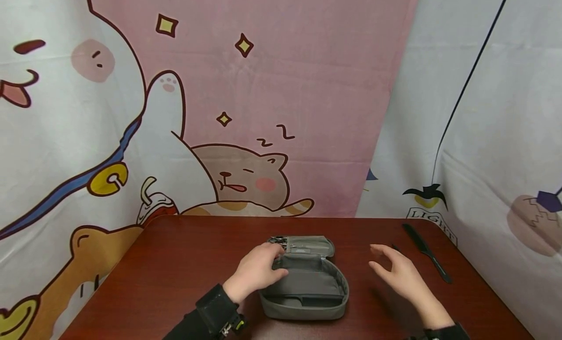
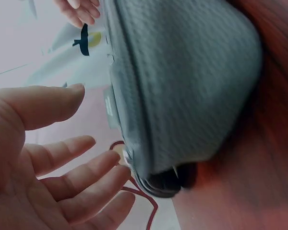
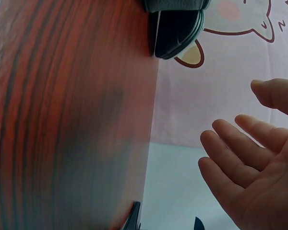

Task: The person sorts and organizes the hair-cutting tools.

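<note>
A grey-green zip case (image 1: 307,312) lies unzipped on the table, its lid (image 1: 311,245) folded back to the far side. A divider crosses the inside near the front. Something shiny (image 1: 278,241) shows at the lid's left end, partly hidden by my left hand. My left hand (image 1: 260,268) hovers at the case's left rim, fingers loosely spread and holding nothing. In the left wrist view the textured side of the case (image 2: 197,81) stands beside my fingers. To the right of the case, my right hand (image 1: 398,273) is raised above the table with relaxed fingers, nothing in it.
On the red-brown wooden table (image 1: 189,262), a long black implement (image 1: 419,242) with a broad flat end and slim handle lies near the right edge. A small dark thing (image 1: 396,248) shows just behind my right hand. Cartoon-printed cloth (image 1: 307,86) hangs behind the table.
</note>
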Demonstrator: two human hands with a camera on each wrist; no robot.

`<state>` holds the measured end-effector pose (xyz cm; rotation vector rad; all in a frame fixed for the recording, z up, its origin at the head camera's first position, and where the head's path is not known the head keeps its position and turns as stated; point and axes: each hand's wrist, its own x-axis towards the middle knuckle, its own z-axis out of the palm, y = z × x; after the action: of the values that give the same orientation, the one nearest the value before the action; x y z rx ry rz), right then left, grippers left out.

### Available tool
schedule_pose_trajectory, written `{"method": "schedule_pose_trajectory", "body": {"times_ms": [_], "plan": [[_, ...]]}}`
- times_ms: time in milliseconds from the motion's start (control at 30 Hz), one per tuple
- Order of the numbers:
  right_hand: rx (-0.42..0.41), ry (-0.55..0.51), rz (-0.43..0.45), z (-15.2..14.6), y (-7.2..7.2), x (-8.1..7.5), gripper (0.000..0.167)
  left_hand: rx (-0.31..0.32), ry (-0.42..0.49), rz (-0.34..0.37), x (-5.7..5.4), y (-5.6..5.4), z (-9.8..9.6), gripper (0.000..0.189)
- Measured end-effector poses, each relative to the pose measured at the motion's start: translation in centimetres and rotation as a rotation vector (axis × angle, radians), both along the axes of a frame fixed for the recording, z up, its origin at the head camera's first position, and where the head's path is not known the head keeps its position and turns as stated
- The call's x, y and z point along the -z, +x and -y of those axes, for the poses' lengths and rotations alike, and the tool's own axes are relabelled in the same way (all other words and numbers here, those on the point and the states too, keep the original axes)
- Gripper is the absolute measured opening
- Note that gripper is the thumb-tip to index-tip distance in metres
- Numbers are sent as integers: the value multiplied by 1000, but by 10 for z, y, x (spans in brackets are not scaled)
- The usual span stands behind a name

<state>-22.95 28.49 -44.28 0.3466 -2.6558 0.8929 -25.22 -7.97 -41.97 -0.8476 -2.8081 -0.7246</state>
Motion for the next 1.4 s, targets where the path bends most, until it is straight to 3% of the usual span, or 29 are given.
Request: {"method": "schedule_pose_trajectory", "body": {"times_ms": [233, 467, 733, 933, 1200, 1400], "plan": [[37, 37, -4, -12, 0, -1, 49, -63, 29, 27, 6, -2, 12, 44], [75, 59, -3, -27, -2, 2, 53, -75, 61, 91, 9, 0, 20, 46], [133, 101, 61, -48, -6, 3, 61, -81, 53, 131, 20, -2, 23, 46], [185, 116, 106, -63, -7, 3, 64, -71, 48, 119, 25, -3, 24, 39], [230, 132, 103, -83, -10, 4, 64, -44, 52, 72, 29, -3, 23, 13], [248, 158, 110, -99, -13, 4, 64, -36, 58, 54, 29, -3, 22, 9]]}}
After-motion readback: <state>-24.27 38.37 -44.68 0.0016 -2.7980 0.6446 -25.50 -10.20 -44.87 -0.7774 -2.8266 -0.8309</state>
